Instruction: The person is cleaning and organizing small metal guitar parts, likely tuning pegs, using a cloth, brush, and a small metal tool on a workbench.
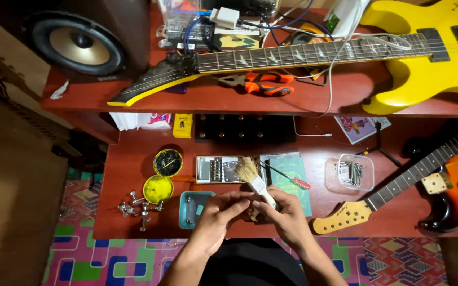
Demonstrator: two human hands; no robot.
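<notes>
Head view: both hands meet at the worktop's [133, 159] front edge. The right hand [287, 217] grips a brush [254, 180], bristles up. The left hand's [219, 214] fingers pinch something small that I cannot make out; it could slip and drop to the floor. Just behind lie the metal bridge [217, 169], a screwdriver [287, 177], open tins [163, 177] and loose screws [136, 206], easily knocked.

Both hands meet over the red table [133, 222]: right hand [287, 214] grips a small paintbrush [254, 180], bristles up, left hand [219, 212] pinching something tiny beside it. Metal bridge plate [217, 169] just behind, yellow guitar [425, 58] up top.
</notes>
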